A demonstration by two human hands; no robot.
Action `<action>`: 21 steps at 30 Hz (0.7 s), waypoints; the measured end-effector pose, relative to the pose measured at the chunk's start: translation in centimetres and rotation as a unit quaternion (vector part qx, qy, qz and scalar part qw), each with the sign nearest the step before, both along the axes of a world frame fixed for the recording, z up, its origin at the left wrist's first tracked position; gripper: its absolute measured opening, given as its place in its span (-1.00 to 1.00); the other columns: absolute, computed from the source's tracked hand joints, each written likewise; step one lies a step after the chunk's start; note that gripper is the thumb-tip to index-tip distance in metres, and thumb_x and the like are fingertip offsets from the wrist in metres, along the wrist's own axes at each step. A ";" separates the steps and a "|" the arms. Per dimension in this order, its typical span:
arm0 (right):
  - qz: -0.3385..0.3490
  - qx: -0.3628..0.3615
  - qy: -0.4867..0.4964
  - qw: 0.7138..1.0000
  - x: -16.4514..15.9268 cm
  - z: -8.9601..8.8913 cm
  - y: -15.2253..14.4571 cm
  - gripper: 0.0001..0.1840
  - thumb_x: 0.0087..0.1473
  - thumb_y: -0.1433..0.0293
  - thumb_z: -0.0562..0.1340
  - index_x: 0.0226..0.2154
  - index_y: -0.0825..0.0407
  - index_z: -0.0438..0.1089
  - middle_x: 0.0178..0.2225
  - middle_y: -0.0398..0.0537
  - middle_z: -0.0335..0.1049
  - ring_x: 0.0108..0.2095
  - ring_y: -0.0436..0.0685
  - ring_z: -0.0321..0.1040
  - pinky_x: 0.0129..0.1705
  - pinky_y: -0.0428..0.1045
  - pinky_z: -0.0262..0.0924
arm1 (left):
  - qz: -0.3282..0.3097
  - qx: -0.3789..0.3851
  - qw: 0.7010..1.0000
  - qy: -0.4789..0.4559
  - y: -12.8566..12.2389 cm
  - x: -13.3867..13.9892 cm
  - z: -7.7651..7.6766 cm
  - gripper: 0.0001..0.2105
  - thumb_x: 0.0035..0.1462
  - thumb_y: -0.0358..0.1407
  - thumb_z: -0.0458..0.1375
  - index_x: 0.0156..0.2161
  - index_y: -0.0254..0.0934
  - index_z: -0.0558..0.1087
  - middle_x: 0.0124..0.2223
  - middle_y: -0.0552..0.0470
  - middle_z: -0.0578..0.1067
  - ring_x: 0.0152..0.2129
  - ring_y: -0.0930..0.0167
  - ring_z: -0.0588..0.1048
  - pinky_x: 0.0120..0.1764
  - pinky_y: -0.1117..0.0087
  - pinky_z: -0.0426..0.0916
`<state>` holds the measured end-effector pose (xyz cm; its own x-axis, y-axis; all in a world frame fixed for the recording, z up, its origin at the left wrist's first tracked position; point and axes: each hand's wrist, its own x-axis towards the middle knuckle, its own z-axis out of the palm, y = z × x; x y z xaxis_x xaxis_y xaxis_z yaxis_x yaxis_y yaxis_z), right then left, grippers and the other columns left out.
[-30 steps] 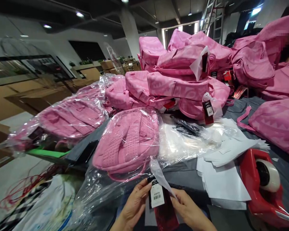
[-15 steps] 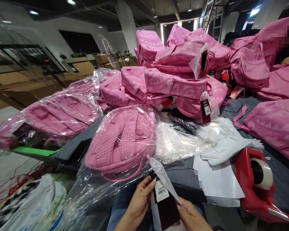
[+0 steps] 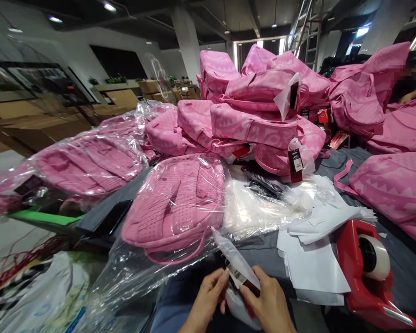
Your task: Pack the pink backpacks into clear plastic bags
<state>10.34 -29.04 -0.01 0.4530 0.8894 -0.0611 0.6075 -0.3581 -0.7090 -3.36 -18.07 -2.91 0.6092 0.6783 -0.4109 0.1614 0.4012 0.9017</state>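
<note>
- Left hand (image 3: 210, 296): thumb and fingertips pinched together on the edge of a dark hang tag (image 3: 250, 287), which I see just in front of my landmark, the clear-bagged pink backpack (image 3: 175, 208).
- Right hand (image 3: 270, 300): thumb and fingers closed on the same tag from its other side; I cannot tell exactly which fingertip presses what.
- A thin, translucent white sheet (image 3: 237, 254) lies slantwise over the tag, partly covering its barcode label (image 3: 236, 274). Its upper end reaches the backpack's near edge.
- The backpack lies with its shoulder straps upward, its handle (image 3: 180, 260) looping toward the hands, the loose plastic spreading in front.
- Just right of the backpack I see flat clear plastic bags (image 3: 260, 210), then white paper sheets (image 3: 312, 263), then a red tape dispenser (image 3: 350, 263) holding a roll of tape (image 3: 381, 261).
- Left of the backpack are more bagged pink backpacks (image 3: 90, 162).
- Behind the backpack rises a heap of unbagged pink backpacks (image 3: 253, 122), some with tags dangling.
</note>
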 end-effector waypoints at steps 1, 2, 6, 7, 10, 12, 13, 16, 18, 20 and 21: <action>0.001 0.051 -0.055 0.997 0.1 -0.4 -0.3 -0.92 0.25 0.30 0.20 -0.25 -0.07 0.39 -0.48 -0.21 0.51 -0.47 0.12 0.53 -0.47 -0.08 0.10 | -0.042 -0.001 0.999 0.013 -0.1 -0.4 -0.5 -0.27 -0.18 0.42 0.26 -0.39 -0.34 0.48 -0.60 0.05 0.44 -0.72 0.46 0.40 -0.64 0.51 0.26; -0.004 0.103 -0.126 0.987 0.2 -0.6 -0.6 -0.87 0.31 0.32 0.13 -0.22 -0.07 0.39 -0.48 -0.21 0.50 -0.54 0.09 0.49 -0.52 -0.06 0.06 | -0.071 0.005 0.997 0.020 -0.2 -0.8 -0.8 -0.23 -0.17 0.45 0.22 -0.34 -0.35 0.50 -0.53 -0.02 0.50 -0.68 0.40 0.47 -0.64 0.49 0.28; -0.059 0.221 -0.362 0.904 0.7 -0.4 -1.1 -0.63 0.42 0.40 -0.13 -0.12 -0.01 0.36 -0.40 -0.13 0.48 -0.66 0.04 0.36 -0.60 0.01 0.00 | -0.070 0.277 0.957 0.055 1.1 -2.2 -0.4 -0.44 0.22 0.24 0.11 -0.18 -0.29 0.53 -0.28 -0.07 0.58 -0.45 0.34 0.59 -0.46 0.45 0.44; -0.064 0.229 -0.382 0.893 0.6 -0.4 -1.0 -0.61 0.43 0.40 -0.16 -0.12 0.00 0.36 -0.41 -0.13 0.47 -0.66 0.04 0.35 -0.60 0.01 0.01 | -0.062 0.413 0.906 0.060 1.8 -2.4 0.0 -0.55 0.33 0.11 0.08 -0.16 -0.27 0.53 -0.27 -0.06 0.57 -0.40 0.34 0.60 -0.38 0.42 0.48; -0.058 0.241 -0.397 0.884 0.1 -1.1 -1.0 -0.64 0.41 0.44 -0.11 -0.11 0.03 0.37 -0.46 -0.14 0.43 -0.62 0.05 0.36 -0.56 0.00 0.06 | -0.041 0.752 0.654 0.072 4.4 -2.1 1.3 -0.72 0.45 -0.22 -0.04 0.02 -0.26 0.49 -0.15 -0.09 0.58 -0.22 0.30 0.59 -0.15 0.30 0.52; -0.032 0.233 -0.401 0.885 -0.5 -2.1 -1.4 -0.68 0.35 0.48 -0.03 -0.03 0.06 0.39 -0.38 -0.09 0.49 -0.57 0.05 0.40 -0.53 -0.01 0.13 | -0.058 0.847 0.523 0.072 6.0 -1.7 2.2 -0.72 0.44 -0.35 -0.07 0.07 -0.33 0.44 -0.10 -0.12 0.57 -0.13 0.29 0.56 -0.04 0.27 0.49; -0.020 0.227 -0.403 0.886 -0.9 -2.7 -1.6 -0.66 0.31 0.50 0.01 0.02 0.08 0.39 -0.31 -0.06 0.52 -0.54 0.06 0.42 -0.52 -0.02 0.18 | -0.069 0.871 0.483 0.061 6.6 -1.6 2.7 -0.74 0.42 -0.40 -0.05 0.06 -0.34 0.44 -0.10 -0.12 0.56 -0.09 0.30 0.54 0.02 0.26 0.45; -0.003 0.210 -0.396 0.894 -2.8 -4.6 -2.3 -0.48 0.15 0.57 0.07 0.14 0.09 0.37 -0.10 0.05 0.56 -0.46 0.08 0.49 -0.49 -0.04 0.28 | -0.120 0.906 0.405 -0.003 8.0 -1.7 4.5 -0.77 0.35 -0.48 0.05 0.03 -0.26 0.45 -0.01 -0.05 0.54 0.10 0.33 0.43 0.24 0.21 0.26; 0.001 0.204 -0.374 0.905 -4.5 -5.9 -2.6 -0.39 0.06 0.64 0.06 0.15 0.07 0.38 -0.05 0.07 0.56 -0.38 0.10 0.54 -0.48 -0.07 0.32 | -0.182 0.913 0.366 -0.022 8.8 -1.7 5.5 -0.72 0.33 -0.45 0.11 0.09 -0.17 0.44 0.10 0.01 0.51 0.19 0.29 0.34 0.30 0.15 0.17; 0.017 0.206 -0.339 0.918 -5.8 -6.8 -2.8 -0.34 0.05 0.69 0.04 0.16 0.03 0.39 -0.05 0.07 0.56 -0.28 0.11 0.57 -0.44 -0.12 0.34 | -0.269 0.907 0.323 -0.042 9.6 -1.6 6.1 -0.73 0.33 -0.45 0.12 0.06 -0.16 0.48 0.14 0.05 0.51 0.21 0.28 0.31 0.30 0.14 0.18; 0.030 0.208 -0.308 0.928 -6.1 -7.2 -3.1 -0.35 0.08 0.69 0.02 0.15 -0.02 0.40 -0.05 0.05 0.56 -0.25 0.10 0.57 -0.40 -0.13 0.35 | -0.310 0.899 0.303 -0.057 10.0 -1.4 6.1 -0.77 0.33 -0.45 0.10 -0.01 -0.17 0.52 0.10 0.06 0.53 0.20 0.29 0.32 0.29 0.17 0.21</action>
